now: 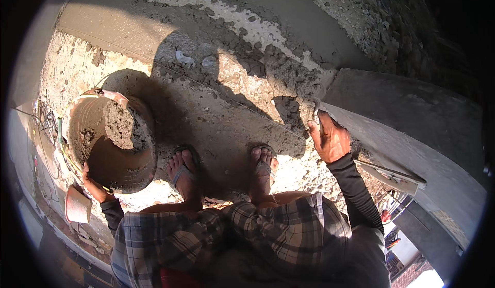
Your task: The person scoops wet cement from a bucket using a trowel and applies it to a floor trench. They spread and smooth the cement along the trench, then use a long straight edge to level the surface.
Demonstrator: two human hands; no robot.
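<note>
At the left, my left hand (pixel 96 186) grips the near rim of a mortar-smeared bucket (pixel 147 151), beside its thin wire handle. The bucket is tilted toward me, with a lump of wet grey mortar (pixel 119 125) clinging inside. My right hand (pixel 334 139) is at the corner of a grey concrete slab (pixel 376 128), fingers bent and thumb toward the index finger. A small pale bit shows at its fingertips; I cannot make out what it is. A thin string (pixel 227 93) runs slantwise over the ground and ends close to this hand.
My sandalled feet (pixel 186 168) stand on rough cement ground. Ahead lies a strip of wet mortar (pixel 289 76) beside a smooth grey band (pixel 309 20). A smaller pale bucket (pixel 78 205) and tangled cables (pixel 47 120) are at the left. A flat board (pixel 389 177) leans at the right.
</note>
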